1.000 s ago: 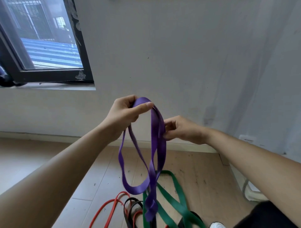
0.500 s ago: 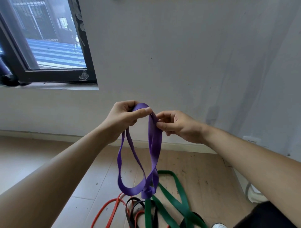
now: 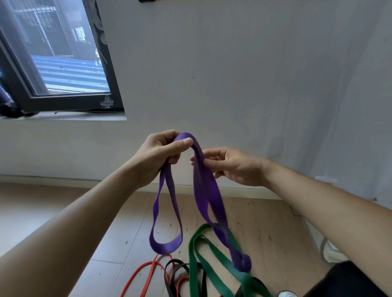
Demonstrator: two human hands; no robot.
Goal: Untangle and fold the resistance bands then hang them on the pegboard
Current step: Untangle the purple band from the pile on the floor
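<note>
A purple resistance band [image 3: 204, 190] hangs folded in the air in front of the wall. My left hand [image 3: 158, 158] grips its top bend between thumb and fingers. Just to the right, my right hand [image 3: 231, 165] pinches the strands that drop from that bend. One purple loop hangs low on the left, another swings down to the right, blurred. Below them a green band [image 3: 203, 262], a red band [image 3: 144, 273] and a black band [image 3: 176, 273] lie tangled together on the wooden floor. No pegboard is clearly in view.
A plain grey wall [image 3: 244, 74] faces me, with a dark-framed window [image 3: 63, 70] at the upper left. A small dark object [image 3: 148, 1] shows at the wall's top edge. A white cable [image 3: 324, 250] lies by the right wall. My dark trouser leg [image 3: 350, 282] is at the bottom right.
The two hanging purple loops have spread apart; the right one has swung out to the lower right. My right hand has slid a little lower on the strands. My left hand keeps its grip.
</note>
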